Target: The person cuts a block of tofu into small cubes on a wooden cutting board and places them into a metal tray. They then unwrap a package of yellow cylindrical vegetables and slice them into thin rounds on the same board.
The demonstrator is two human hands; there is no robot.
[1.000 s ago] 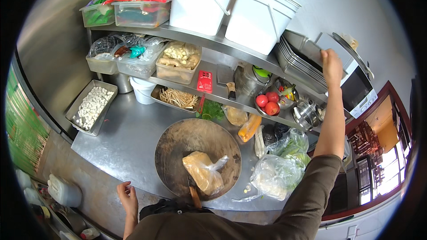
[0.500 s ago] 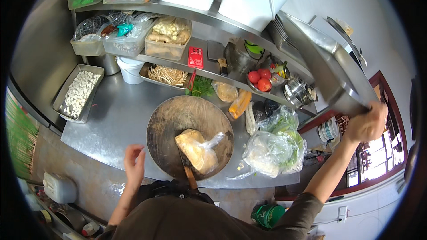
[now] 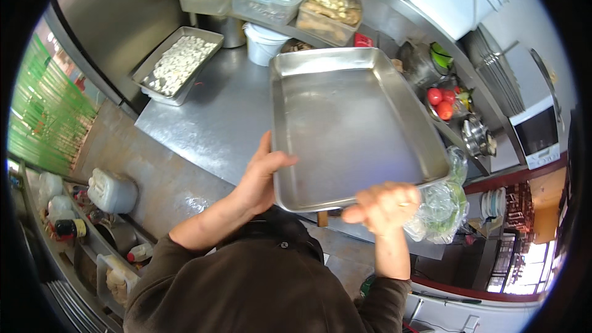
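A large rectangular metal tray (image 3: 351, 129) with nothing in it is held up over the steel table, level with my chest. My left hand (image 3: 259, 176) grips its left side, thumb over the rim and fingers behind. At the near right edge, my right hand (image 3: 383, 206) is closed around the rim. The tray covers the round chopping board and most of what lay on it; only a piece of a wooden handle (image 3: 322, 218) shows below its near edge.
A metal tray (image 3: 213, 38) of small white cubes stands at the table's far left, near a white bucket (image 3: 264, 44). Shelves above hold plastic tubs (image 3: 330, 15) and a bowl of tomatoes (image 3: 444, 111). Bagged greens (image 3: 441, 209) lie right; a jug (image 3: 112, 191) stands lower left.
The metal tray has come down from the upper right shelf to in front of me. My left hand has moved up and taken hold of its left side. The view has turned left.
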